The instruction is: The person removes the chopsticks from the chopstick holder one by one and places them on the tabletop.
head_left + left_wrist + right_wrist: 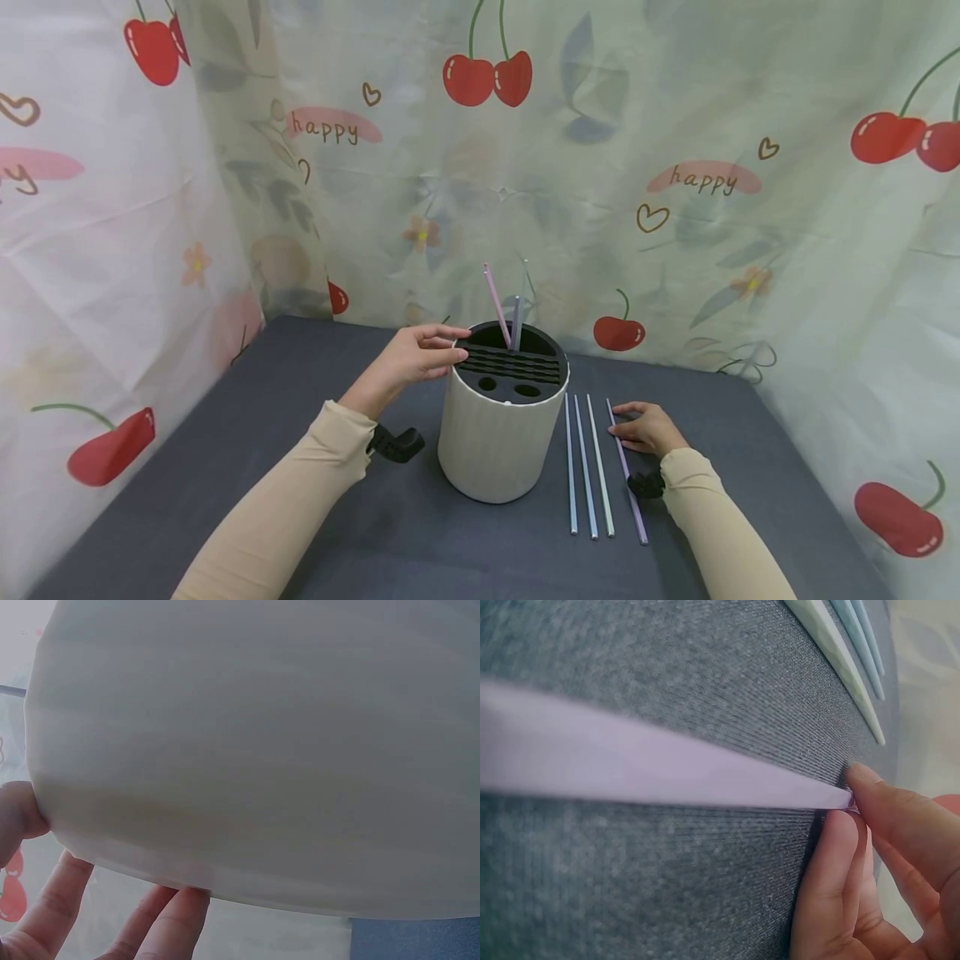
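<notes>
A white round utensil holder [491, 450] with a black slotted insert [517, 387] stands upright on the table. My left hand [423, 354] grips its rim at the left, thumb and fingers at the edge; the left wrist view is mostly its pale wall [255, 765]. A pink chopstick [495, 300] and a light purple one [517, 321] lean in the rear opening. To the right, my right hand [648, 429] pinches the far end of a lilac chopstick [667, 761] between thumb and fingers. That chopstick lies along the table, rightmost in its row.
Left of the lilac chopstick lie a whitish-green chopstick [600, 467] and two light blue ones, the nearer one [585, 467] and the one closest to the holder [571, 467]. A dark cloth [375, 550] covers the table. Printed curtains [420, 183] hang behind and on both sides.
</notes>
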Demonstrator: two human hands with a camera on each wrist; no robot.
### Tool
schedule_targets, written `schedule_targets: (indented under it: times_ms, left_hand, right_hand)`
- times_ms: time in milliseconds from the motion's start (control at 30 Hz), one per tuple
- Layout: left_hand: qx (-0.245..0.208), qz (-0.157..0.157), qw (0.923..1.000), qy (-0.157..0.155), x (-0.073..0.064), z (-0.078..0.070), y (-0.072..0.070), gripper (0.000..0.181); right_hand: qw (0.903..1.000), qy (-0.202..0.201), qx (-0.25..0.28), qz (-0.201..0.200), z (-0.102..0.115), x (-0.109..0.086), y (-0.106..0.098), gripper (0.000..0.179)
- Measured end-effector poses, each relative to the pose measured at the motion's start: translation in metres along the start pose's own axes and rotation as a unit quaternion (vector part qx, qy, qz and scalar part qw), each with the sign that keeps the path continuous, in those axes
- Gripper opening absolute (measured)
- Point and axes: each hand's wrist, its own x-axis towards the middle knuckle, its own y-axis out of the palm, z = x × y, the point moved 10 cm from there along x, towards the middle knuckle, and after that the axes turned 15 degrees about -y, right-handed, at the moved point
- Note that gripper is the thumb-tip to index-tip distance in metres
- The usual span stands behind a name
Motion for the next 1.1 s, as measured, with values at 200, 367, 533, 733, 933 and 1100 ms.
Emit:
schedule_targets:
  times_ms: [200, 367, 533, 733, 933, 1100]
  left_hand:
    - [-0.005, 0.002, 1.0, -0.002, 0.001, 0.0, 0.0, 0.044]
    - [-0.014, 0.009, 0.9999, -0.002, 0.001, 0.001, 0.001, 0.044]
    - [-0.019, 0.014, 0.9997, 0.0, 0.0, 0.0, 0.001, 0.044]
    - [-0.009, 0.012, 0.9999, 0.001, 0.002, 0.001, 0.002, 0.044]
    - [-0.005, 0.008, 0.9999, -0.005, 0.003, 0.002, 0.002, 0.044]
    - [0.001, 0.002, 1.0, -0.004, 0.001, 0.001, 0.001, 0.045]
  right_hand:
    - [1.0, 0.006, -0.005, 0.0, -0.002, 0.001, 0.001, 0.05]
    - [0.9999, 0.013, -0.005, -0.005, -0.002, 0.0, 0.001, 0.05]
    - [0.9999, 0.011, -0.004, -0.007, -0.001, -0.001, 0.0, 0.05]
    - [0.9999, 0.008, 0.008, 0.003, -0.001, -0.003, 0.0, 0.051]
    - [0.9986, -0.01, 0.051, 0.008, 0.017, -0.004, -0.007, 0.05]
    - [0.9823, -0.097, 0.159, 0.016, 0.088, -0.002, -0.014, 0.054]
